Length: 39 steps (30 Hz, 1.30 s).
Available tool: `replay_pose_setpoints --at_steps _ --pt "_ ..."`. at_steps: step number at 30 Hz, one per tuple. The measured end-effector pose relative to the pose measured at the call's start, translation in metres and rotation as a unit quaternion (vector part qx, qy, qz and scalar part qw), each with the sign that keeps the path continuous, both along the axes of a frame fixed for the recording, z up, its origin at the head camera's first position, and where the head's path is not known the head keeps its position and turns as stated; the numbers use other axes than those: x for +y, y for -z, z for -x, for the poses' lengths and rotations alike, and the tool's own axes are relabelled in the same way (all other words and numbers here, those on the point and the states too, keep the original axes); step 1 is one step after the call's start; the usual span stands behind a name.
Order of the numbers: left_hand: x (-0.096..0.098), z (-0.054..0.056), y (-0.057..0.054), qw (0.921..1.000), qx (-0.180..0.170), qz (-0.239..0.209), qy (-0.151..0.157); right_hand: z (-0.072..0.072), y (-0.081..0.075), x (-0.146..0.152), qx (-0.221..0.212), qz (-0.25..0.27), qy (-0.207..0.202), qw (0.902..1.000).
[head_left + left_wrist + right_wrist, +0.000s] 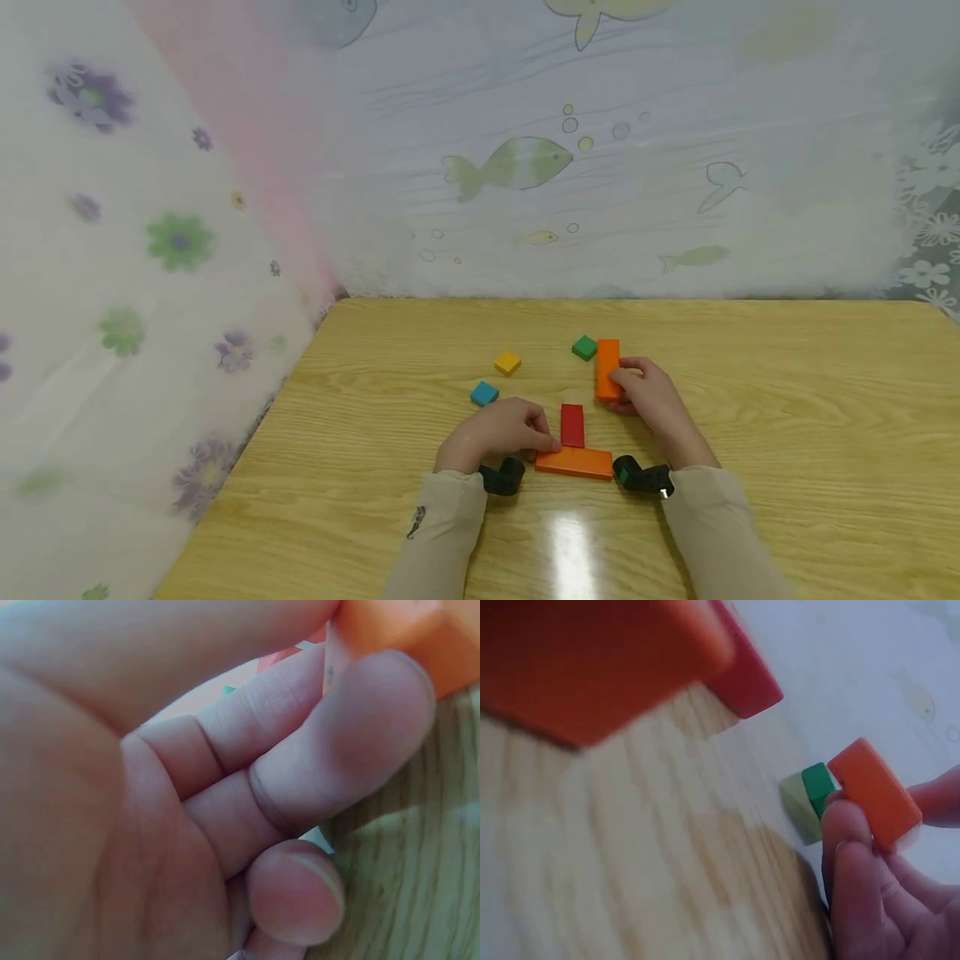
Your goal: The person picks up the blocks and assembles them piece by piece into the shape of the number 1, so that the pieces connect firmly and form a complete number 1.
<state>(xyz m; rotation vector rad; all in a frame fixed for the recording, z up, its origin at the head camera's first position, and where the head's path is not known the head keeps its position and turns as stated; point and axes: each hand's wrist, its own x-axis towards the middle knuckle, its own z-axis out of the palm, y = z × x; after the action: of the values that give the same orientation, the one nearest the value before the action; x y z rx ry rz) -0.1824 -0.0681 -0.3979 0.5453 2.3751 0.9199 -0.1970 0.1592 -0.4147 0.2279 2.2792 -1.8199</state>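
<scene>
An orange rectangular block (574,463) lies flat on the table, its long side running left to right. My left hand (504,429) holds it at its left end; in the left wrist view curled fingers (382,712) meet the end of this block (450,667). A red block (572,426) lies lengthwise just behind it, seemingly touching its back edge. My right hand (647,390) pinches a second orange block (608,370) between thumb and fingers, farther back and to the right. In the right wrist view that block (876,796) appears raised off the table.
A green block (584,347) sits just left of the right hand's block. Yellow (507,363) and blue (484,394) blocks lie behind the left hand. The wooden table (825,433) meets a patterned wall covering (630,208) at the back. Black wrist cameras (643,477) flank the front block.
</scene>
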Motion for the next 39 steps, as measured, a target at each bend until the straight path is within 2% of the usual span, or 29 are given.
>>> replay_pose_setpoints --at_steps 6,13,22,39 --pt "0.001 0.000 0.001 1.0000 0.002 0.004 -0.001 0.000 0.003 0.001 0.008 0.004 -0.009 0.9999" --pt "0.001 0.001 0.001 1.0000 0.005 0.009 -0.002 -0.002 0.003 0.008 0.015 -0.006 -0.059 0.9981" --pt "0.002 0.002 0.003 0.9999 0.007 0.011 0.002 -0.002 -0.003 0.009 0.019 -0.025 -0.100 0.9945" --pt "0.001 0.003 0.004 1.0000 0.002 0.006 0.007 0.006 -0.004 0.002 0.000 -0.011 -0.095 0.9954"
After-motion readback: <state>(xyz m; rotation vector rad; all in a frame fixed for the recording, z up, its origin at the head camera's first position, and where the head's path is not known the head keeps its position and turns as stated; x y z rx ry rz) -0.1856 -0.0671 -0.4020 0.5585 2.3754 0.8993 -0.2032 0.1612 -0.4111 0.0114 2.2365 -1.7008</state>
